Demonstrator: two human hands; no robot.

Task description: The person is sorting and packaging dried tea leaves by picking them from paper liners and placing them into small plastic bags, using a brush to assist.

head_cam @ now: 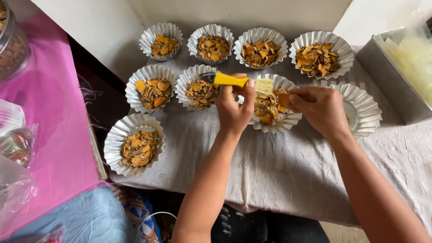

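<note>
**Brushing over a cup of orange-brown chips**

Reaching up from the bottom edge, two bare forearms meet over a table draped in a wrinkled pale grey cloth (288, 175). Nearest along the cloth sits one fluted foil cup (135, 144) of orange-brown dried chips, alone at the left.

Next comes a row of four cups. The left hand (234, 110) is closed around a yellow-handled brush (236, 81), its pale bristles lying over the third cup (276, 119) of that row. The right hand (321, 110) is bent over the same cup's right side, fingertips pinched on a chip; its fingers are narrowly curled. The fourth cup (364, 108), just right of that hand, looks almost empty, the wrist hiding part of it.

Farthest stands a row of four filled cups (258, 49) against the wall. That makes nine cups: eight filled, one nearly bare.

One grey metal tray (387, 76) of pale strips stands at the right. Left of the table lie a pink sheet (49, 117) and one jar (11, 49).
</note>
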